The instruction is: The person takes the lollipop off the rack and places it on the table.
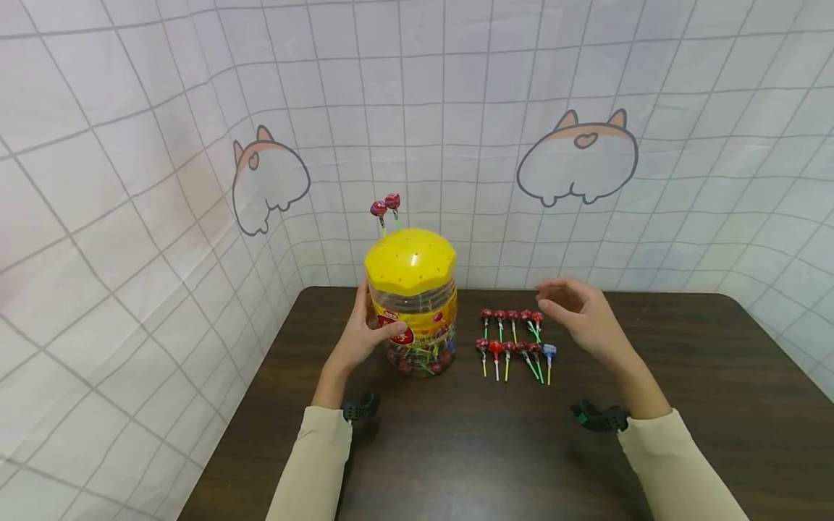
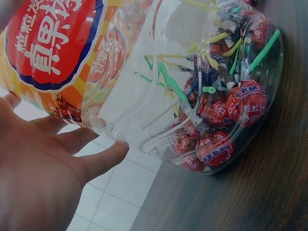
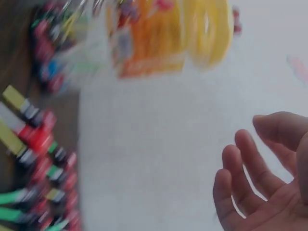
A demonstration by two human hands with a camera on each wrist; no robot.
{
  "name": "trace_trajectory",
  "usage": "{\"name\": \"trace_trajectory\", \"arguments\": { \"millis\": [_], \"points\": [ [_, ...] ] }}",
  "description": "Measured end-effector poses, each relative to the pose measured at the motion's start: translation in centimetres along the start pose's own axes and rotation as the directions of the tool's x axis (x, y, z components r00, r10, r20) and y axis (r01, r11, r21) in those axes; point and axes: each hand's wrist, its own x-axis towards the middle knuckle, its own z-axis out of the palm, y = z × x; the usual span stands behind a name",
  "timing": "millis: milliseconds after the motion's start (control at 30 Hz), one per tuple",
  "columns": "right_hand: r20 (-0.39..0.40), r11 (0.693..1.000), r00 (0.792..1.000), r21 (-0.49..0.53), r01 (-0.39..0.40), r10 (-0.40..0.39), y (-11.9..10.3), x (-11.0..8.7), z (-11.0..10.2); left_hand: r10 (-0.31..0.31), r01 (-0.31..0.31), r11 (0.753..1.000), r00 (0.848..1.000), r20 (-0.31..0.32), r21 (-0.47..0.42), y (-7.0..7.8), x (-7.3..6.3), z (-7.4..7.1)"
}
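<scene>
A clear plastic candy jar [image 1: 425, 340] with a domed yellow lid [image 1: 410, 260] stands upright on the table, several lollipops [image 2: 215, 147] lying at its bottom. Two lollipops [image 1: 386, 205] rise above the lid's back left edge. My left hand [image 1: 357, 333] holds the jar from its left side, thumb across the label [image 2: 45, 41], fingers behind. Off to the right, my right hand [image 1: 586, 318] is raised with loosely bent fingers and nothing in them. Near it, several lollipops [image 1: 511, 349] lie in two rows, mostly red, one blue lollipop [image 1: 549, 350] at the right end.
The dark wooden table [image 1: 443, 449] ends at a white grid-patterned cloth [image 1: 469, 94] at the back and sides. Each wrist wears a black strap [image 1: 602, 417].
</scene>
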Motion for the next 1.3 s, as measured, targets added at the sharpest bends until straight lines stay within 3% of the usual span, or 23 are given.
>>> {"name": "trace_trajectory", "arguments": {
  "millis": [267, 467, 667, 833, 1033, 1300],
  "points": [
    [0.040, 0.987, 0.986, 0.002, 0.162, -0.162, -7.9, 5.8, 3.9, -0.005, 0.005, 1.000, 1.000, -0.002, -0.001, -0.2, -0.1, -0.1],
    [0.072, 0.983, 0.980, 0.008, 0.184, -0.184, -11.5, 10.3, 6.9, -0.029, 0.029, 1.000, 1.000, -0.004, 0.003, -0.1, -0.1, 0.2],
    [0.061, 0.995, 0.994, -0.033, 0.095, -0.093, -12.8, 14.8, 9.5, -0.022, 0.022, 1.000, 1.000, 0.000, -0.002, 0.1, 0.2, 0.4],
    [0.066, 0.996, 0.996, -0.054, 0.066, -0.063, -13.2, 17.4, 11.2, -0.023, 0.023, 1.000, 1.000, -0.012, -0.006, 0.3, 0.2, 0.4],
    [0.052, 0.997, 0.997, -0.030, 0.067, -0.065, -13.4, 18.5, 12.8, -0.031, 0.031, 0.999, 0.999, -0.017, -0.020, 0.2, 0.0, 0.2],
    [-0.073, 0.990, 0.988, 0.024, 0.137, -0.135, -14.0, 18.7, 12.7, -0.006, 0.006, 1.000, 1.000, -0.001, -0.022, 0.0, 0.1, -0.1]
  ]
}}
